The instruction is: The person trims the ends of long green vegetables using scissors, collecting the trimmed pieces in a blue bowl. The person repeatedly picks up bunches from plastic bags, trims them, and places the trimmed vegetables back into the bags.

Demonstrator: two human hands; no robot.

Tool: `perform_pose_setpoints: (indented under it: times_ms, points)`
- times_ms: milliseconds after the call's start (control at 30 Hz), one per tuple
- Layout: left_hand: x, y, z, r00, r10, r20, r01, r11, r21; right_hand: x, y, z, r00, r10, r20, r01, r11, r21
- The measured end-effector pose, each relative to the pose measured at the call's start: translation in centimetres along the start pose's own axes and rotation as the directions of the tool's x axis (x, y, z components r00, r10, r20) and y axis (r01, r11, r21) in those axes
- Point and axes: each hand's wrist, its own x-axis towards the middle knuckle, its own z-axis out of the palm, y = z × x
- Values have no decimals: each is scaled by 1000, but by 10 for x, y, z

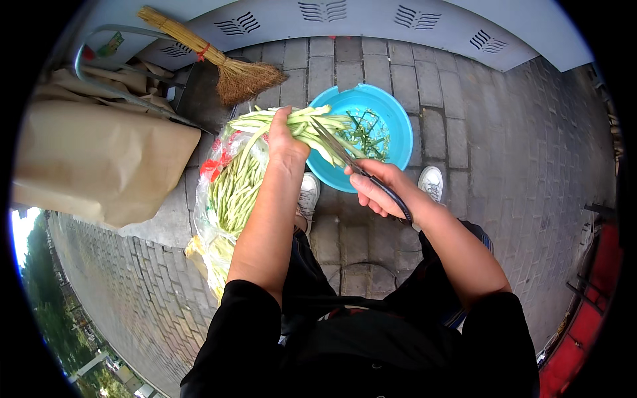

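Observation:
My left hand (287,139) grips a bunch of long pale green beans (318,119), their ends reaching over the left part of a light blue plastic basin (395,119). With my right hand (380,186) I hold black-handled scissors (343,151), whose blades lie along the bunch, pointing up and left; whether the blades are apart is hard to tell. Dark green stems and small cut bits (368,134) lie in the basin, which has a broken notch in its far rim. Left of my left forearm, many more beans (234,191) fill a clear plastic bag (201,214).
A straw broom (249,79) leans at the upper left beside a metal-tube frame (124,97) and brown sheeting (99,159). Grey vented panels (368,17) stand beyond the basin. My white shoes (431,183) rest on brick paving. A red object (582,323) lies at the far right.

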Motion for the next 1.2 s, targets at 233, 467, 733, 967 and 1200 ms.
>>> perform_pose_setpoints:
  times_ms: [233, 467, 733, 967, 1200]
  points:
    - [-7, 5, 7, 994, -75, 78, 75, 997, 3, 11, 13, -6, 997, 32, 70, -32, 999, 2]
    - [-13, 1, 8, 950, -170, 263, 166, 985, 38, 16, 17, -16, 981, -43, 190, 7, 983, 184]
    - [-19, 5, 12, 924, -193, 331, 223, 973, -52, 33, 30, -8, 795, -602, -78, 419, 637, -647]
    - [-16, -3, 13, 973, -108, 206, 100, 994, 50, 43, 50, -1, 925, -375, -60, 371, 926, -74]
    - [-10, 7, 3, 984, -51, 171, 11, 973, 230, 24, 24, -2, 987, -103, 126, 77, 976, 202]
